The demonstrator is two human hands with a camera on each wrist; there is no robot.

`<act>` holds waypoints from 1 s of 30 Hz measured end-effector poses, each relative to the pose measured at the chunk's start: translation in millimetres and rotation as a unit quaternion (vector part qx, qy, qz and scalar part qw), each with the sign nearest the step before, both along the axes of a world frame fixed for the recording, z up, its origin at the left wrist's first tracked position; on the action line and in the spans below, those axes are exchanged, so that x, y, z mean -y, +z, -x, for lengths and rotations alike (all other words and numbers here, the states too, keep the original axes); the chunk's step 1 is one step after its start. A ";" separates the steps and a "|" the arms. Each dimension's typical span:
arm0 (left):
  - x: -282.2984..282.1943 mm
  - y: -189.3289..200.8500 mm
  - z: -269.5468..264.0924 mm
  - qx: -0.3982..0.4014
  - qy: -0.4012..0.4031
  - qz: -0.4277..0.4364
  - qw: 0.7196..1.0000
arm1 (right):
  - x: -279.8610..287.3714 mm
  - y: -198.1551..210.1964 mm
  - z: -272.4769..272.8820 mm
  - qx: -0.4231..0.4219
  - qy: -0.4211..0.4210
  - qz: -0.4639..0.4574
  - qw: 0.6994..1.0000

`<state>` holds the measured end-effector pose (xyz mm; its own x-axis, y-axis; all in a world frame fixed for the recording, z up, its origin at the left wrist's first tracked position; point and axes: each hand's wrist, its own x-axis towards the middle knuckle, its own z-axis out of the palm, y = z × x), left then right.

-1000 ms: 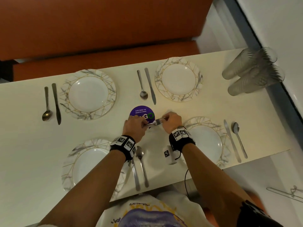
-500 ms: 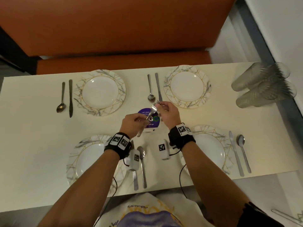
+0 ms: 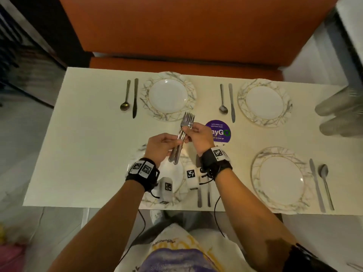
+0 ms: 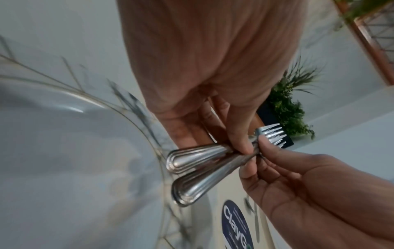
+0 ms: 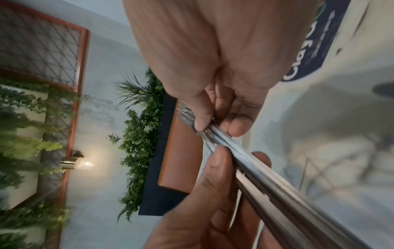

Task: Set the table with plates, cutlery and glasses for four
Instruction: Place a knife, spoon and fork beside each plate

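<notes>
Both hands hold a bundle of several steel forks above the white table, tines pointing away from me. My left hand grips the handles, thumb on top. My right hand pinches the necks just below the tines. Four marble-rimmed plates lie set: far left, far right, near right, and a near left plate mostly hidden under my wrists. Beside each plate lie a spoon and a knife, such as the far left pair.
Stacked clear glasses lie on their sides at the table's right edge. A round purple sticker marks the table centre. An orange bench runs along the far side. The table's left third is bare.
The forks have swung from lying crosswise to pointing away from me. Both hands have shifted left with them, from beside the sticker to above the near left plate.
</notes>
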<state>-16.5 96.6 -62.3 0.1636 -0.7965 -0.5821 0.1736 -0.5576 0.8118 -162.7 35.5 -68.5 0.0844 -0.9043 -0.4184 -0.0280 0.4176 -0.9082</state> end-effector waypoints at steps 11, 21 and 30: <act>-83.1 -11.9 -127.5 0.032 0.096 -0.024 0.995 | -65.5 -14.2 -104.3 -0.010 0.039 -0.008 0.999; -117.0 -51.6 -168.4 0.292 0.005 -0.123 0.948 | -87.5 -25.2 -105.5 -0.057 0.063 0.000 0.996; -116.5 -64.1 -159.8 0.352 -0.029 -0.121 0.928 | -88.9 -24.8 -90.1 -0.056 0.040 -0.019 0.997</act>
